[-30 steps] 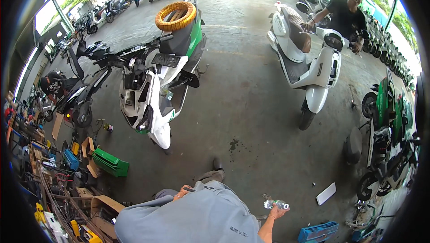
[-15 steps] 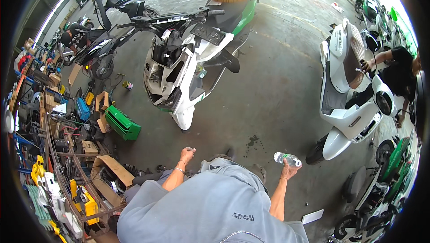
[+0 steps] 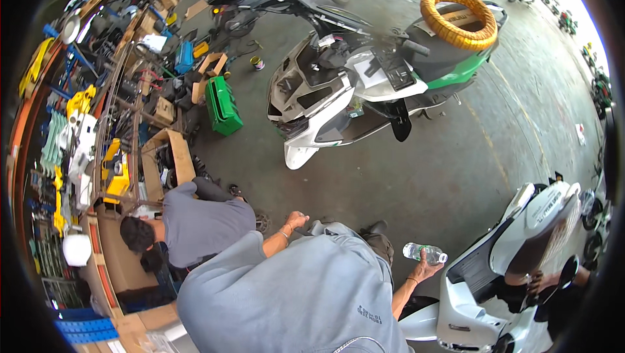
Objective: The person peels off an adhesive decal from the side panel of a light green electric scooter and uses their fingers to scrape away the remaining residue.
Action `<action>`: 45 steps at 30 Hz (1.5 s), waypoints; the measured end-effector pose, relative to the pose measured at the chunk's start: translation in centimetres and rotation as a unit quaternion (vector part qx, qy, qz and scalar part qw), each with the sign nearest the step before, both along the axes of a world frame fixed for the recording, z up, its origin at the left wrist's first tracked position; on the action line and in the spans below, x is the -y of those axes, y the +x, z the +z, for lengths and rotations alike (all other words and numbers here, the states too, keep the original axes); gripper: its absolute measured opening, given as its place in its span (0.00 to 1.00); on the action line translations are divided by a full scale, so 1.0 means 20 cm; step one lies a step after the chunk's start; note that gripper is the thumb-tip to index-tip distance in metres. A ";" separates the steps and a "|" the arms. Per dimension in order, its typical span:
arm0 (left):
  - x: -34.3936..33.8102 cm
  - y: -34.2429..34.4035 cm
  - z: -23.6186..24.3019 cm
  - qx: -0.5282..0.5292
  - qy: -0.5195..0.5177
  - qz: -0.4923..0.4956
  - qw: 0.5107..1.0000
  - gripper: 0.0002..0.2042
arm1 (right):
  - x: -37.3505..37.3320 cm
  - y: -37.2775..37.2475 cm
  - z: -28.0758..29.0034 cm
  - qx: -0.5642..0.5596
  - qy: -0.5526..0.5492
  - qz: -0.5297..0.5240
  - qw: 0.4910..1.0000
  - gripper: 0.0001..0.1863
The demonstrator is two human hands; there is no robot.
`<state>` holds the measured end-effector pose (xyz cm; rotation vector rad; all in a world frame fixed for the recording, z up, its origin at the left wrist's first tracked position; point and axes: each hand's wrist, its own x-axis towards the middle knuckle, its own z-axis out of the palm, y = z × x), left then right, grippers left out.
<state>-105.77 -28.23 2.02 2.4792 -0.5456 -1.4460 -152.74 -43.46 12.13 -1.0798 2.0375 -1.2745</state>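
My right hand [image 3: 426, 268] is closed around a clear plastic bottle [image 3: 416, 250] with a green label. The bottle lies nearly level, a little to the left of the white scooter [image 3: 459, 311]. My left hand [image 3: 297, 220] is held in front of my body with its fingers curled together; whatever they pinch is too small to make out. Ahead stands a partly stripped white and green scooter [image 3: 312, 115], its front panels off and inner parts showing. Neither hand touches it.
A gold-wrapped tyre [image 3: 459, 18] rests on the stripped scooter's seat. At left, a person in grey [image 3: 208, 223] bends beside racks crowded with parts. A green box [image 3: 222, 106] and a small tin [image 3: 257, 63] stand on the floor. Another person's hand [image 3: 539, 281] is at the right-hand scooter.
My view has turned left, bringing the bending person and more of the racks in. Both scooters now sit differently in the picture. The bottle stays in my right hand.
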 end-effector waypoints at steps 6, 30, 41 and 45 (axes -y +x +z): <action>0.37 -0.45 -0.01 -0.017 -0.171 0.030 0.985 0.22 | 0.67 -0.12 0.14 0.066 -0.045 0.137 0.987 0.38; 1.53 -0.14 -0.32 -0.122 -0.115 0.259 0.951 0.10 | 2.74 0.75 1.29 0.054 -0.267 0.371 0.888 0.33; 1.96 -0.27 -0.05 -0.056 -0.234 0.415 0.878 0.13 | 3.14 0.87 1.56 0.049 -0.349 0.478 0.804 0.38; 1.93 -0.47 -0.07 -0.032 -0.141 0.406 0.902 0.09 | 3.27 0.87 1.90 -0.110 -0.459 0.481 0.739 0.43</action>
